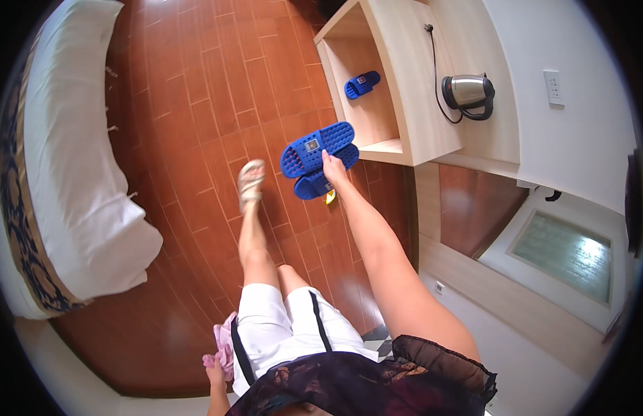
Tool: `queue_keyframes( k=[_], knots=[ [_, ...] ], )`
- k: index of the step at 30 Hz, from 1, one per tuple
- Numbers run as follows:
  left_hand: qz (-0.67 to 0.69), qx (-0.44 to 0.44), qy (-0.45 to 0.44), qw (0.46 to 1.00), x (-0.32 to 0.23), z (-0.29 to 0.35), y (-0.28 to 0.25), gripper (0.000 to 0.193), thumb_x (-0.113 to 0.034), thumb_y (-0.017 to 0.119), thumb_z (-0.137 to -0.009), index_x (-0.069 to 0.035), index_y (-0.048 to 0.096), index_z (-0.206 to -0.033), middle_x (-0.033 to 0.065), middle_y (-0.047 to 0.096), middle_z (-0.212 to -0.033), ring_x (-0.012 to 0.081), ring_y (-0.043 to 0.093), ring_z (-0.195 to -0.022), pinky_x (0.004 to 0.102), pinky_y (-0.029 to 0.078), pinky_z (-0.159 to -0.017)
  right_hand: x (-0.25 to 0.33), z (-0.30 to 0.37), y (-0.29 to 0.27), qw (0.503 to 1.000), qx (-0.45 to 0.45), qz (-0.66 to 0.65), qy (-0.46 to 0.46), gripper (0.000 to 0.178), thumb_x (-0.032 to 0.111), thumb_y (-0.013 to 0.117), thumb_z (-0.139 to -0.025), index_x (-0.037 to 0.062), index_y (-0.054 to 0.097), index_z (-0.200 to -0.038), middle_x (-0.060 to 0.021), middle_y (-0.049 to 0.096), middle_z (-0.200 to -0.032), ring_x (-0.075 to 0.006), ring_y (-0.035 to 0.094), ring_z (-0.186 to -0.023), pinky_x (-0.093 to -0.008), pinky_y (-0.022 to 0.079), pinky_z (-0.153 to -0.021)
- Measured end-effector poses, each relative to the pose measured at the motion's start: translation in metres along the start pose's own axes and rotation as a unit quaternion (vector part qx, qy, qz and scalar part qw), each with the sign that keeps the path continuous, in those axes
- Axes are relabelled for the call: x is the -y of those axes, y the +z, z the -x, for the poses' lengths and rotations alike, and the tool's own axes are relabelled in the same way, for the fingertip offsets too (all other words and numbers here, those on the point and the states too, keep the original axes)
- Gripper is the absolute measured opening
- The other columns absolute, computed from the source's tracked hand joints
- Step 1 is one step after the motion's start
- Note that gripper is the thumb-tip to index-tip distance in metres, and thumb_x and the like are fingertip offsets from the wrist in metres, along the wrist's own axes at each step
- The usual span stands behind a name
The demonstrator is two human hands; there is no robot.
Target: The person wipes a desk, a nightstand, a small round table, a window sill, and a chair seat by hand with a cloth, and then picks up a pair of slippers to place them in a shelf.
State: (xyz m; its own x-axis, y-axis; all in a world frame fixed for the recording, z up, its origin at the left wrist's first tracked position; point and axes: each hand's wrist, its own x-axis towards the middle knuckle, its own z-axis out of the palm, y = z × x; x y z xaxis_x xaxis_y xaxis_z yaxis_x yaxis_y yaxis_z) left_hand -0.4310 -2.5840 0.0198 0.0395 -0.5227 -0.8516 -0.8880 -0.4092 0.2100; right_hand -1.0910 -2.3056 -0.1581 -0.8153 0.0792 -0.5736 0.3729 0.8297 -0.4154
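Observation:
My right hand (333, 170) is stretched out ahead and closed on a pair of blue slippers (313, 154). The two slippers are held one over the other, above the floor, and the lower one is partly covered. Down at the lower left, by my hip, my left hand (215, 373) grips a crumpled pink cloth (225, 344). Another blue slipper (362, 84) lies inside the open wooden cabinet (394, 90), just beyond my right hand. A small yellow object (330, 197) shows below the held slippers; I cannot make out what it is.
A steel kettle (469, 96) with a black cord stands on the cabinet top at the right. Along the left runs a bed (72, 152) with white bedding and a dark patterned strip. Reddish-brown plank-patterned floor (197, 90) lies between. A framed glass panel (567, 253) is at the right.

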Motion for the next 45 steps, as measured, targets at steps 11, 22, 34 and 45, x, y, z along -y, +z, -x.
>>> queue_keyframes(
  k=[11, 22, 34, 45],
  knots=[
    [-0.045, -0.009, -0.027, 0.999, -0.267, -0.078, 0.187, 0.018, -0.015, 0.057, -0.09, -0.004, 0.054, -0.103, 0.0034, 0.054, -0.097, 0.0124, 0.052, -0.093, 0.0258, 0.042, -0.082, -0.159, -0.344, -0.044, 0.98, -0.101, 0.106, 0.132, 0.058, 0.051, 0.045, -0.088, -0.0034, 0.063, -0.092, -0.0285, 0.06, -0.101, -0.0433, 0.056, -0.098, -0.0473, 0.043, -0.086],
    [-0.048, -0.069, -0.049, 0.995, -0.28, -0.036, 0.23, 0.019, -0.016, 0.054, -0.092, -0.006, 0.049, -0.107, 0.0023, 0.051, -0.099, 0.0129, 0.05, -0.093, 0.0266, 0.041, -0.084, -0.171, -0.469, -0.028, 0.959, -0.13, 0.127, 0.215, 0.067, 0.045, 0.052, -0.086, 0.0078, 0.032, -0.137, -0.0242, 0.043, -0.132, -0.0403, 0.04, -0.123, -0.0458, 0.033, -0.101],
    [0.095, -0.033, -0.188, 0.977, -0.128, 0.006, 0.214, 0.034, -0.025, 0.061, -0.084, 0.003, 0.062, -0.103, 0.0129, 0.065, -0.094, 0.021, 0.062, -0.085, 0.0338, 0.049, -0.074, 0.066, -0.157, 0.127, 0.915, 0.352, 0.064, -0.185, 0.039, 0.031, 0.057, -0.088, -0.0004, 0.055, -0.112, -0.0218, 0.06, -0.104, -0.0332, 0.059, -0.097, -0.0382, 0.047, -0.083],
    [0.724, 0.051, -0.228, 0.649, 0.037, 0.002, 0.118, 0.034, -0.052, 0.058, -0.079, -0.019, 0.056, -0.086, 0.003, 0.056, -0.077, 0.0187, 0.055, -0.062, 0.0304, 0.042, -0.045, 0.212, -0.014, 0.224, 0.679, 0.509, 0.454, -0.272, 0.02, 0.019, 0.054, -0.088, 0.0046, 0.059, -0.075, -0.0049, 0.055, -0.061, -0.0175, 0.052, -0.051, -0.031, 0.043, -0.046]
  ],
)
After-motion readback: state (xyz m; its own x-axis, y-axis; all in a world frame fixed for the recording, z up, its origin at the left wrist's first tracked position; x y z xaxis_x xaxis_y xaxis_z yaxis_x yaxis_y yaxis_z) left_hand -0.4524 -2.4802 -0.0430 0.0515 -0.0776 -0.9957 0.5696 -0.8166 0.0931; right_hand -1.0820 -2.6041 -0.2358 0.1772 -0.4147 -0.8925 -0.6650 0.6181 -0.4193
